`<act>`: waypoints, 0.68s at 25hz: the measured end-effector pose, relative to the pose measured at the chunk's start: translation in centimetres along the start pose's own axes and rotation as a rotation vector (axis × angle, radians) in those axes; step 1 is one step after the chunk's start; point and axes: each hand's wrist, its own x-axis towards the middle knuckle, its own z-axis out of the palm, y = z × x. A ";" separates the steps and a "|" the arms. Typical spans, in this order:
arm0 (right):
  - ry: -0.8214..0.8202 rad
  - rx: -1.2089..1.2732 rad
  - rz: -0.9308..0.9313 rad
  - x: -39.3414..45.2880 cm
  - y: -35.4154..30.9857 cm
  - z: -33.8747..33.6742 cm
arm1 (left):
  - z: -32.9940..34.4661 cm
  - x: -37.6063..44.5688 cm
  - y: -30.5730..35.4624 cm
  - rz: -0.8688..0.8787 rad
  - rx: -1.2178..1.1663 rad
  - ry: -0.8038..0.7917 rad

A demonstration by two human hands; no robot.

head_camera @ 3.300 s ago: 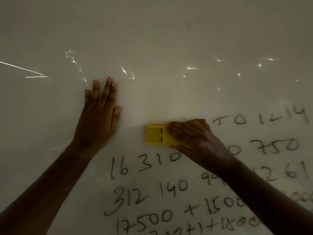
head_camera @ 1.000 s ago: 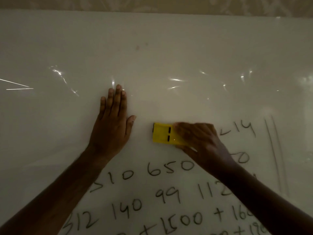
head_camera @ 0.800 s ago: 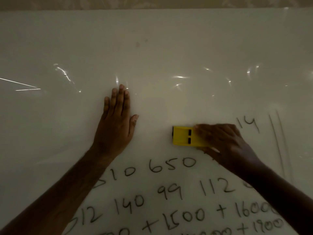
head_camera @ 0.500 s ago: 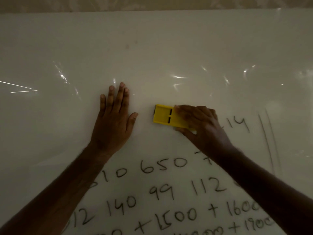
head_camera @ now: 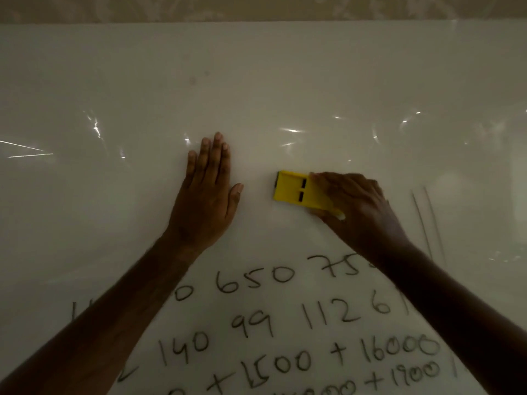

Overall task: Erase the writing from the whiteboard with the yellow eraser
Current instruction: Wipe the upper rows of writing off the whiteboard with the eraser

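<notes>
**Yellow eraser pressed to the board above the numbers**

The right hand (head_camera: 359, 206) is gripping the yellow eraser (head_camera: 299, 191), fingers curled over its right end, and is holding it flat against the whiteboard (head_camera: 256, 81). The eraser is lying roughly level, its left end with two dark slots showing. The left hand (head_camera: 206, 195) is lying open, palm flat on the board, fingers together and pointing up, just beside the eraser but not touching it. Handwritten numbers (head_camera: 253, 280) are filling the board below both hands, partly hidden by the forearms. Two thin vertical lines (head_camera: 427, 223) are running down the board to the right of the right hand.
</notes>
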 end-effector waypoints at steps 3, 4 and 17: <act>-0.065 -0.005 -0.099 -4.6 0.2 -0.4 | -0.1 -0.1 -0.1 0.014 -0.010 0.000; -0.081 -0.012 -0.102 -5.8 1.1 -1.0 | -0.1 -0.2 -0.1 0.019 -0.007 -0.002; -0.108 0.018 0.010 -5.8 2.6 -1.5 | -0.2 0.4 1.1 0.020 -0.008 -0.021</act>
